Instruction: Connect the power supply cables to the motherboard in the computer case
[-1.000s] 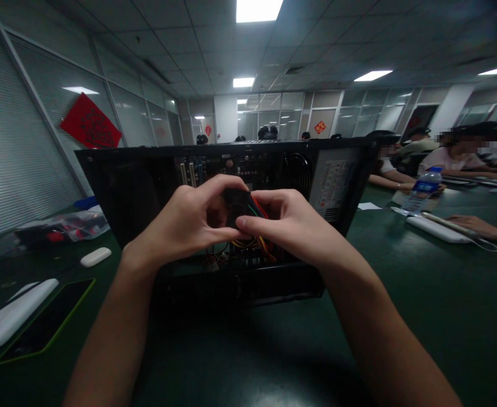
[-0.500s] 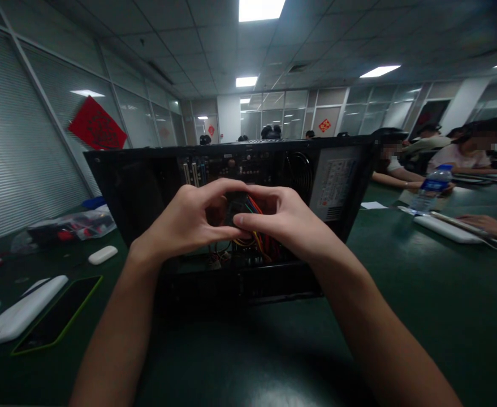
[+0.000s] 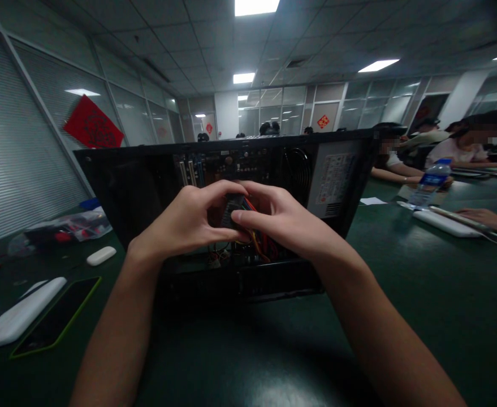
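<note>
In front of me an open black computer case (image 3: 240,285) stands on the table, its inside facing me. Both hands meet at its middle around a black, ridged power connector (image 3: 232,208) with coloured wires (image 3: 265,246). My left hand (image 3: 184,220) curls its fingers and thumb about the connector's left side. From the right, my right hand (image 3: 282,220) grips it, thumb laid across the front. Pale memory slots (image 3: 188,173) show behind, left of a round fan (image 3: 298,169). The labelled power supply (image 3: 333,178) fills the case's right end. My fingers hide part of the connector.
A phone with a green edge (image 3: 57,316), a white device (image 3: 21,314), a white earbud case (image 3: 101,255) and a plastic bag (image 3: 68,226) lie to the left. On the right are a water bottle (image 3: 430,183), a white power bank (image 3: 447,223) and other people seated.
The connector has turned slightly between my fingers, showing more of its ridged side and less of the wires. My hands stay nearly in place. The view has shifted a little.
</note>
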Available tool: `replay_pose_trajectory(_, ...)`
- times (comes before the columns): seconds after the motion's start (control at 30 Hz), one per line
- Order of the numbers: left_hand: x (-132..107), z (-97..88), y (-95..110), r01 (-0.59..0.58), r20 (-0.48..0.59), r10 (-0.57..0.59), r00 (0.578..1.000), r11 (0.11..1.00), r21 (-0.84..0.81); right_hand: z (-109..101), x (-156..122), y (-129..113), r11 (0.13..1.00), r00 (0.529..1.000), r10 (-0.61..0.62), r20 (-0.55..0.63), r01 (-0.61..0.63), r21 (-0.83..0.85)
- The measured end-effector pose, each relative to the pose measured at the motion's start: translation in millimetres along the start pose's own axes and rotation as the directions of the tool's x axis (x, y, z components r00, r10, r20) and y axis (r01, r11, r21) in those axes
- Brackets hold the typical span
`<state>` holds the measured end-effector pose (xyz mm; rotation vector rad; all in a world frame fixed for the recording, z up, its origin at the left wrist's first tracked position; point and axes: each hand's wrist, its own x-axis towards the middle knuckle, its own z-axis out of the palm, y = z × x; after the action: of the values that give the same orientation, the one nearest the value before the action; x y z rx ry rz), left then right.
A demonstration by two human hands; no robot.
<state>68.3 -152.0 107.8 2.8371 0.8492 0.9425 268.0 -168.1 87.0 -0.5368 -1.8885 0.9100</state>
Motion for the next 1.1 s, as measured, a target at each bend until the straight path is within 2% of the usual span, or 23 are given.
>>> replay_pose_trajectory(0.13,0,0.0,0,-0.026,0.001,0.026,1.000,0.999,0.023,-5,-1,1,1.000,0.998,-0.004,0.055,0.005,-0.018)
replay_pose_trajectory(0.27,0,1.2,-1,-0.041,-0.006,0.041,0.999,0.998,0.050,-3,0,9,0.999,0.998,-0.035,0.053,0.036,-0.026)
replay_pose_trajectory(0.47,0,3.6,-1,-0.053,-0.016,0.055,0.998,0.991,0.122,-2,2,13,0.998,0.998,-0.035,-0.049,0.032,-0.055)
replay_pose_trajectory(0.57,1,6.2,-2,-0.080,-0.080,0.099,0.992,0.973,0.214,-8,4,17,0.996,0.991,-0.045,-0.122,0.035,-0.083)
replay_pose_trajectory(0.7,3,10.0,-6,-0.141,-0.219,0.243,0.945,0.907,0.398,-17,6,27,0.996,0.975,-0.057,-0.213,0.042,-0.074)
replay_pose_trajectory(0.83,5,13.0,-9,-0.180,-0.228,0.343,0.911,0.829,0.529,-19,6,30,0.988,0.967,-0.091,-0.240,0.057,-0.143)
replay_pose_trajectory(1.0,6,16.3,-12,-0.211,-0.253,0.431,0.866,0.775,0.595,-21,1,19,0.916,0.955,-0.232,-0.184,0.151,-0.372)
replay_pose_trajectory(1.1,7,18.0,-13,-0.225,-0.267,0.469,0.842,0.754,0.617,-30,-3,14,0.874,0.961,-0.258,-0.104,0.186,-0.448)
